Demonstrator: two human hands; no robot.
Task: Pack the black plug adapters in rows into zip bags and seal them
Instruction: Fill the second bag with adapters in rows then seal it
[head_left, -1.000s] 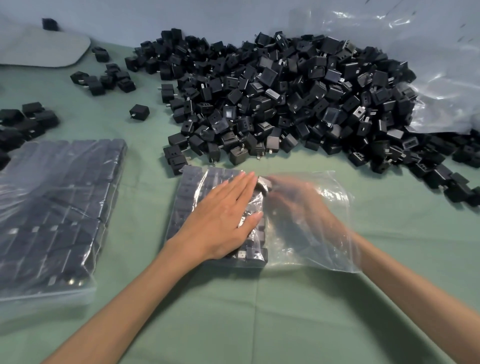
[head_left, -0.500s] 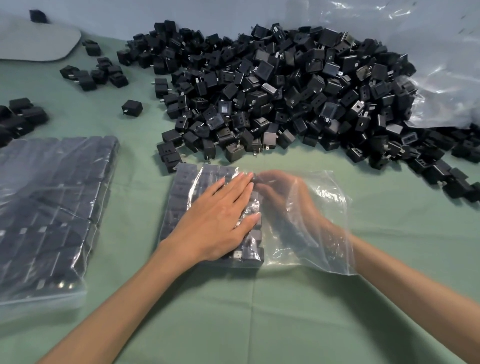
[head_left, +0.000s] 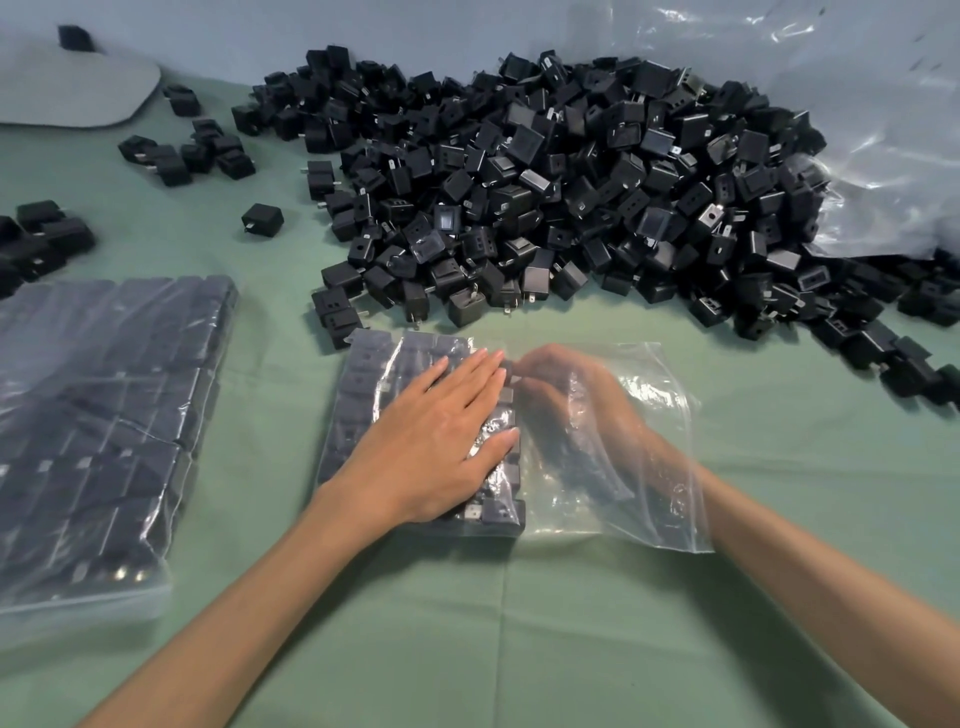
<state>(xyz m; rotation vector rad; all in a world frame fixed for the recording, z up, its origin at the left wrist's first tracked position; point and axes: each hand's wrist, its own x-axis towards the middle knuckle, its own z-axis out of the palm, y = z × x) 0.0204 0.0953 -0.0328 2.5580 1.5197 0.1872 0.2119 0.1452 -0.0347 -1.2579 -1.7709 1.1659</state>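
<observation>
Mid-desk, the right hand (head_left: 566, 395), inside the zip bag (head_left: 654, 499), has seated another plug adapter (head_left: 508, 375) beside the packed rows (head_left: 363, 395), its grip unclear through plastic; the left hand (head_left: 441, 441) stays flat, fingers straight, steadying them.

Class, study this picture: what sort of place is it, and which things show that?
Probably a packing bench in a workshop or warehouse: a heap of loose black plug adapters on a green table, one full zip bag at the left, and a half-filled bag.
</observation>
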